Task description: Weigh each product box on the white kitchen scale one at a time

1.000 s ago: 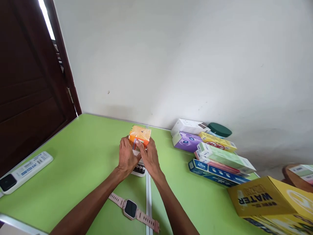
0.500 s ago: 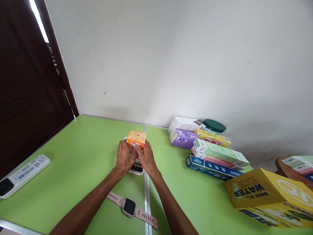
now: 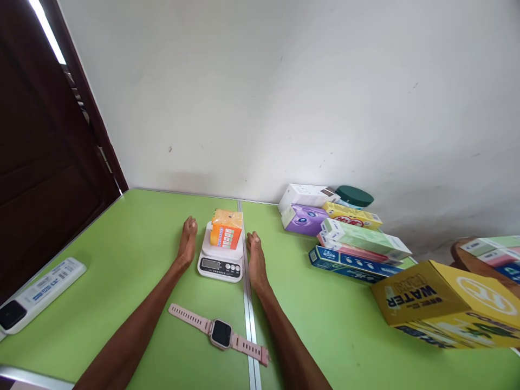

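An orange, plastic-wrapped pack (image 3: 226,230) stands on the pan of a white kitchen scale (image 3: 206,250). The scale has a small dark display and a row of buttons at its front. To the left of the scale, my left hand (image 3: 187,242) rests edge-on on the table, apart from it and holding nothing. My right hand (image 3: 257,260) lies edge-on just off the scale's right side, also with nothing in it. Both hands look open, though their fingers are foreshortened. A pink-strapped smartwatch (image 3: 221,333) lies between my forearms, nearer to me.
On the green table (image 3: 134,260), a white power strip (image 3: 43,295) lies at the left. Several cartons are grouped at the right, among them a purple box (image 3: 306,219), a blue box (image 3: 351,265) and a large yellow carton (image 3: 442,303). A dark green lid (image 3: 354,196) shows behind them.
Both hands have let go of the orange pack and drawn apart to either side of the scale. The pack now stands on the scale, whose display shows.
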The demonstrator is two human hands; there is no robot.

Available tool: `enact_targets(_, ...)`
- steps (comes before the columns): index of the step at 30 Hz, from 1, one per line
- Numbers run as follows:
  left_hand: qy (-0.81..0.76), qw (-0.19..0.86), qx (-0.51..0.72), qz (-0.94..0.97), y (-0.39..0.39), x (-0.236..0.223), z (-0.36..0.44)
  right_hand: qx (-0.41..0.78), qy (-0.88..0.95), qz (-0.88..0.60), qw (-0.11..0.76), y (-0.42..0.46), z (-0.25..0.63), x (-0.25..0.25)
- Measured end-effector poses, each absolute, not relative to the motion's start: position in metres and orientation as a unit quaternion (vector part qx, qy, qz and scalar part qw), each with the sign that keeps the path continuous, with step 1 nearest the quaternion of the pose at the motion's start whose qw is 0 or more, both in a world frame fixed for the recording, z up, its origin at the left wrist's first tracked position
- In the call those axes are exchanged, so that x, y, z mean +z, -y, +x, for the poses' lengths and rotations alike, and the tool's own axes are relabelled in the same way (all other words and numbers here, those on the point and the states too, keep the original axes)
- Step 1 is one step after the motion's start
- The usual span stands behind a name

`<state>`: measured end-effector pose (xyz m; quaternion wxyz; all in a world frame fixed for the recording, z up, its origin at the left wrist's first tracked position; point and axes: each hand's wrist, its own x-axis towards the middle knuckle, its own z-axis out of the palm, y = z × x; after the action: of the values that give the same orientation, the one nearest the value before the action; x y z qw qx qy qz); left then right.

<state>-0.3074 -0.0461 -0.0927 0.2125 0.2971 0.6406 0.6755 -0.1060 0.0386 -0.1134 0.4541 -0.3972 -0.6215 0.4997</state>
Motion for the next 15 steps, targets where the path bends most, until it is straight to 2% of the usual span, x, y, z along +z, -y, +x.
enact_targets(5, -0.591, 0.295, 0.706, 0.256, 0.035, -0.104, -0.315, 0.538, 0.59, -0.401, 0.449, -0.031, -0.109, -0.112)
enact_targets(15, -0.562, 0.308, 0.715, 0.28, 0.043, -0.109, -0.311, 0.509, 0.627, -0.4, 0.434, -0.026, -0.11, -0.104)
